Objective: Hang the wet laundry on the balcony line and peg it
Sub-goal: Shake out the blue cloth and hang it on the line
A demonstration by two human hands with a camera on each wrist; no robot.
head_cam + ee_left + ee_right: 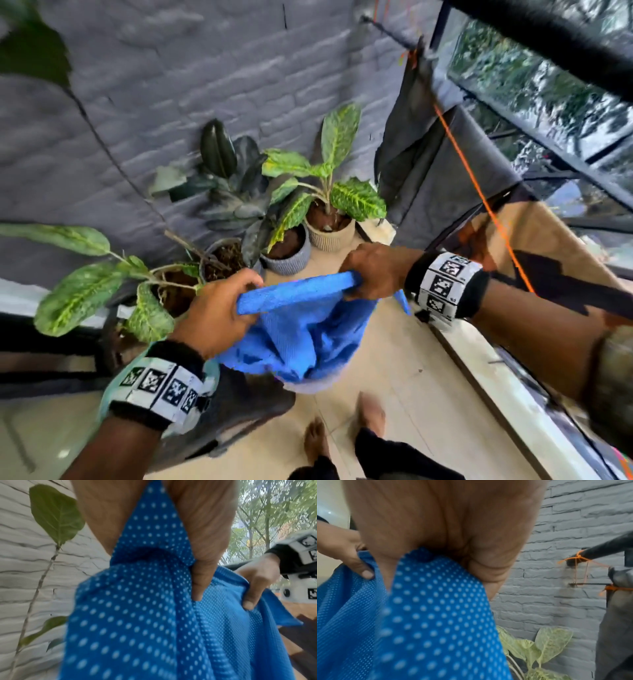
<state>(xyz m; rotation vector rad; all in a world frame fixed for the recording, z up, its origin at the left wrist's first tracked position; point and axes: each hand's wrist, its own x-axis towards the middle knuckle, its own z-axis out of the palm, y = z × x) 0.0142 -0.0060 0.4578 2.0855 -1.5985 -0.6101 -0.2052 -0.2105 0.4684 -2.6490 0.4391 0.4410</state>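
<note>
Blue mesh garment (301, 329) is stretched btwn both hands, its top edge running left-right, held low and left of the orange line (479, 195). Right hand (373, 270) is nearer the line; left hand (219, 308) farther. Both hands have fingers curled, pinching the hem. Count: 1 blue garment, 1 line, 2 dark items (442, 171) already hung on it, no pegs visible.
</note>
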